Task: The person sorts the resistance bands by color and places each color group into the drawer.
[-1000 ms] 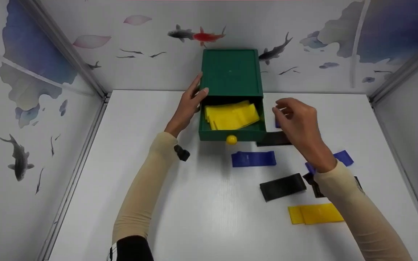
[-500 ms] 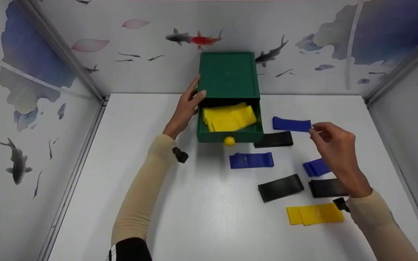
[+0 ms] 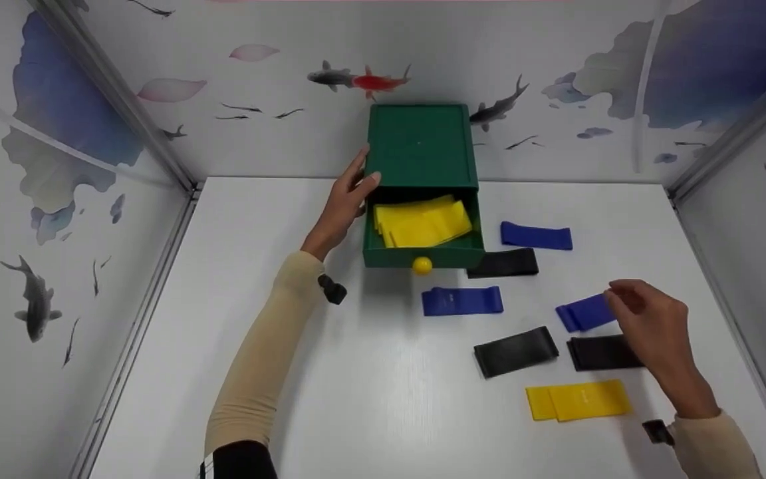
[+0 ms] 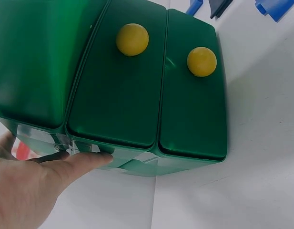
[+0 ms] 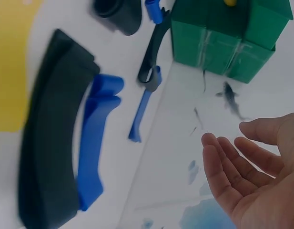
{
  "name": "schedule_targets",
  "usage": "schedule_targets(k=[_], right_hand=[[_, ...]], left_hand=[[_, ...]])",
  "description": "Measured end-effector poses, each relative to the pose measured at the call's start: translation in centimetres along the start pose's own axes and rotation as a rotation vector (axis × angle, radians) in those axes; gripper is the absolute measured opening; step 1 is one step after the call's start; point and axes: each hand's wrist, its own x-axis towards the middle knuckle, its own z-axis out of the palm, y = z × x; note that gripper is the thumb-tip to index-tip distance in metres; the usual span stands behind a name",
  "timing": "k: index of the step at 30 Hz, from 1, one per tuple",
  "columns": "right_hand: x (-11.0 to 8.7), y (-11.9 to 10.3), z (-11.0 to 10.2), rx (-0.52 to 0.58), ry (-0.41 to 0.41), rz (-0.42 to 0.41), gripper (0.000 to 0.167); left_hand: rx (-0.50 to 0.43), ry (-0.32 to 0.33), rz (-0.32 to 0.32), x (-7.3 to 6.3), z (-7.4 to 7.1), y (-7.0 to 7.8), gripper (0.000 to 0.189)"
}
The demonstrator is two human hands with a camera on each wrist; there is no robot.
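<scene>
A green drawer cabinet [image 3: 421,146] stands at the back of the table, its top drawer [image 3: 389,258] pulled out. Several yellow resistance bands [image 3: 423,223] lie flat inside that drawer. My left hand [image 3: 342,206] rests against the cabinet's left side; in the left wrist view its thumb lies straight along the wall beside the drawer fronts [image 4: 189,114]. My right hand [image 3: 655,326] hovers at the right with relaxed fingers and nothing in them, as the right wrist view confirms. Nearest to it are a blue band [image 3: 582,313] and a black band [image 3: 599,352], both partly covered by it.
On the white table, two more blue bands [image 3: 536,236] [image 3: 463,301] and two black bands [image 3: 503,263] [image 3: 516,351] lie right of and before the cabinet. Folded yellow bands [image 3: 589,401] lie nearer the front. A patterned wall [image 3: 276,146] rises behind the cabinet.
My right hand has moved from beside the drawer to the right and toward me, passing the far blue band, which stays in place. The left hand keeps its place on the cabinet.
</scene>
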Motion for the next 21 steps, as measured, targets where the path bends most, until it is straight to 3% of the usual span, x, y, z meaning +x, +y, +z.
schedule_targets(k=[13,21], right_hand=[[-5.0,4.4,-1.3,-0.055,-0.083,0.08,0.018],[-7.2,5.7,-1.5,-0.093,-0.153,0.144,0.017]], left_hand=[[-0.008,0.007,-0.012,0.1,-0.2,-0.1,0.071],[-0.004,0.003,-0.003,0.0,0.0,-0.2,0.071]])
